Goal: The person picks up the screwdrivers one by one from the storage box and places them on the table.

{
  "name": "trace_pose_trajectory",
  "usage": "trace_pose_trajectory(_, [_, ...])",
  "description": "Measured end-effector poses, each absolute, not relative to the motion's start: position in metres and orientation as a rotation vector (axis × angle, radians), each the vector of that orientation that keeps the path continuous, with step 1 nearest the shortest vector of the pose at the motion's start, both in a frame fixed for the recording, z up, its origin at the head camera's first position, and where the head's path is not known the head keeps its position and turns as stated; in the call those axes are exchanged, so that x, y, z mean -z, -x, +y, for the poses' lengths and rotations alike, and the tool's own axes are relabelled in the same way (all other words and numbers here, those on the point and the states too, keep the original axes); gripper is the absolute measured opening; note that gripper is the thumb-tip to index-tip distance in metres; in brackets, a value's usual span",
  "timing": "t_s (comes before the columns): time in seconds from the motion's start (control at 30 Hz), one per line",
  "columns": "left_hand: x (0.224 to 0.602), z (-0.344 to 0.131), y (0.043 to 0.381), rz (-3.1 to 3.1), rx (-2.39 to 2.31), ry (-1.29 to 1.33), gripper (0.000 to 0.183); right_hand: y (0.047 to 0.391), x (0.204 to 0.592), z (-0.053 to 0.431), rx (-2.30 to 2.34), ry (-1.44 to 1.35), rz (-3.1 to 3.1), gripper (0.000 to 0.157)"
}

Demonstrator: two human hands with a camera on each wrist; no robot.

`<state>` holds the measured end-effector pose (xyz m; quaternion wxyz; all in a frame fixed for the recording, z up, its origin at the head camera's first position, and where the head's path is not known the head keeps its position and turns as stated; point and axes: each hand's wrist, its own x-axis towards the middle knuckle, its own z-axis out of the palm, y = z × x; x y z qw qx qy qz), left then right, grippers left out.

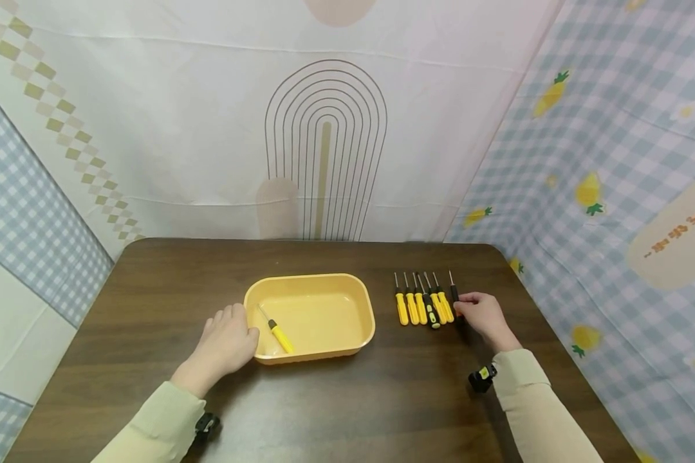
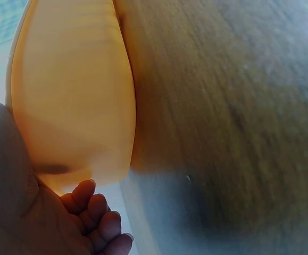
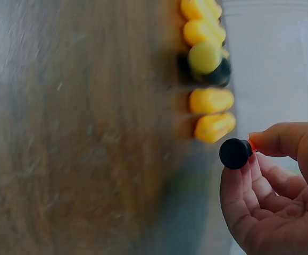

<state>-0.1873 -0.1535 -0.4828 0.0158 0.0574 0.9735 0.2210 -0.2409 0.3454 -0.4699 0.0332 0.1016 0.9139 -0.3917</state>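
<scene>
A yellow plastic bin (image 1: 324,315) stands on the table, with one yellow-handled screwdriver (image 1: 280,335) lying slanted inside its left part. My left hand (image 1: 227,341) grips the bin's left end, thumb at the rim and fingers curled against the outer wall. In the left wrist view the bin's wall (image 2: 74,95) fills the space beside the hand. To the right, my right hand (image 1: 486,316) pinches a screwdriver (image 1: 454,292) with a black and orange handle. Its round black handle end (image 3: 233,153) shows between thumb and fingers in the right wrist view.
Left of the right hand lies a row of several yellow-handled screwdrivers (image 1: 402,308), tips pointing away. Among them is a black and yellow-green screwdriver (image 1: 431,315). The dark wooden table (image 1: 336,411) ends at a hanging patterned cloth (image 1: 208,128) behind.
</scene>
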Motion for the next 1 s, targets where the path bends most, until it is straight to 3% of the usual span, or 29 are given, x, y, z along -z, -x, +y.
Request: trace_pose_trajectory(1.0, [0.484,-0.153,0.189,3.023,-0.695,-0.187,0.027,0.265,0.483,0.353,1.306,-0.534,2.624,0.026])
